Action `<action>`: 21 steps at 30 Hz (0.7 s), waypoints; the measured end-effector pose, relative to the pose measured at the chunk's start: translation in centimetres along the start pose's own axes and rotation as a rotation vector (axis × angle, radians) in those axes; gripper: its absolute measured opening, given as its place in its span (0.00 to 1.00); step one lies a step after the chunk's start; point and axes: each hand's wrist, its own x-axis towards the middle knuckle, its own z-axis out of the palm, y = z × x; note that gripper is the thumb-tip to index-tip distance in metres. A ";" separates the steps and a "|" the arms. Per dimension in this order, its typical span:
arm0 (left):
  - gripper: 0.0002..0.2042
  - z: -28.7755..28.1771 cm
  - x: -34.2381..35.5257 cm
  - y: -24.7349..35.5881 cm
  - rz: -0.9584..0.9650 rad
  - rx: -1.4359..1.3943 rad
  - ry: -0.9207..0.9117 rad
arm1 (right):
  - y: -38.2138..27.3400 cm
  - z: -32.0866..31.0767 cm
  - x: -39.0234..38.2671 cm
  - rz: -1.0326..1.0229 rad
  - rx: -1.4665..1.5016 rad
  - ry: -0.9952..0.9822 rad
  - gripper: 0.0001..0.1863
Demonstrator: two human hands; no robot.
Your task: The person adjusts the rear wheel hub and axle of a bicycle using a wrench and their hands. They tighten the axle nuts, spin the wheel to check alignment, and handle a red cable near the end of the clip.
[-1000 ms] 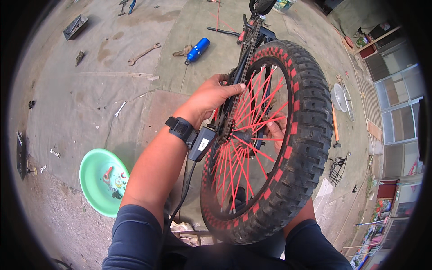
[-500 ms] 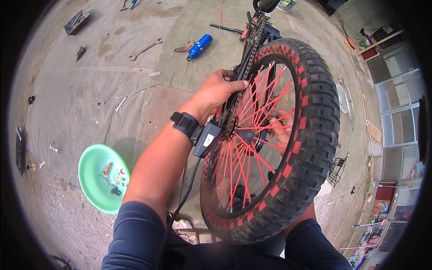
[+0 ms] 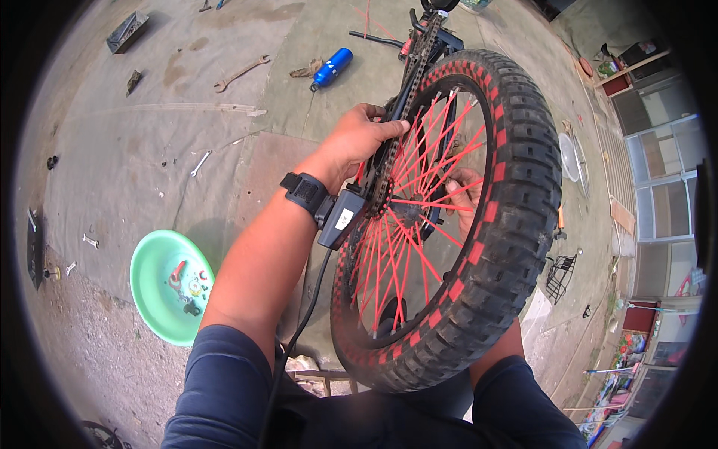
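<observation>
A bicycle's fat black tyre [image 3: 527, 179] with red checks fills the centre right, round red spokes [image 3: 434, 239]. My left hand [image 3: 363, 138] is closed on the black frame tube [image 3: 406, 97] beside the chain [image 3: 422, 56], thumb over it. A strapped black box with a cable [image 3: 344, 218] is at my left wrist, below the rear sprocket [image 3: 384, 196]. My right hand [image 3: 461, 196] reaches behind the spokes near the hub [image 3: 410, 211], fingers curled; what they hold, if anything, is hidden by spokes.
A green basin [image 3: 153, 292] with small parts sits at lower left. A blue bottle [image 3: 333, 66], large wrench [image 3: 241, 73], small wrench [image 3: 201, 163] and black metal tray [image 3: 127, 34] lie on the ground. A wire rack [image 3: 560, 277] lies at right, near glazed panels [image 3: 666, 202].
My right hand has risen a little among the spokes beside the hub, its fingers repositioned. My left hand keeps its grip. The whole scene sits slightly higher in the picture.
</observation>
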 end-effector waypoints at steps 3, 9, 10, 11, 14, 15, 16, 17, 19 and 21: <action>0.38 -0.1 0.1 -0.1 0.007 -0.004 0.007 | 0.3 -0.2 0.2 0.051 0.046 0.011 0.10; 0.36 -0.3 0.8 -0.6 0.012 -0.044 -0.009 | 0.6 -1.0 0.7 0.026 0.006 -0.084 0.09; 0.35 -0.3 1.0 -0.7 0.017 -0.050 -0.011 | 0.6 -1.0 0.7 0.031 0.025 -0.099 0.09; 0.35 -0.4 1.1 -0.8 0.018 -0.048 -0.012 | 0.5 -1.0 0.7 0.037 0.044 -0.113 0.09; 0.35 -0.5 1.3 -1.0 0.020 -0.032 -0.013 | 0.5 -0.7 0.7 -0.001 0.055 -0.080 0.08; 0.36 -0.6 1.4 -1.1 0.016 -0.020 -0.014 | 0.5 -0.5 0.7 -0.022 0.051 -0.056 0.07; 0.36 -0.7 1.4 -1.1 0.012 -0.009 -0.015 | 0.5 -0.4 0.7 -0.046 0.048 -0.046 0.07; 0.36 -0.8 1.4 -1.1 0.013 0.022 -0.010 | 0.5 -0.3 0.7 -0.069 0.045 -0.037 0.07; 0.37 -1.0 1.4 -1.2 0.014 0.087 0.002 | 0.6 -0.1 0.6 -0.110 0.049 -0.025 0.07; 0.37 -1.2 1.4 -1.3 0.018 0.073 -0.035 | 0.6 -0.1 0.6 -0.122 0.062 -0.030 0.07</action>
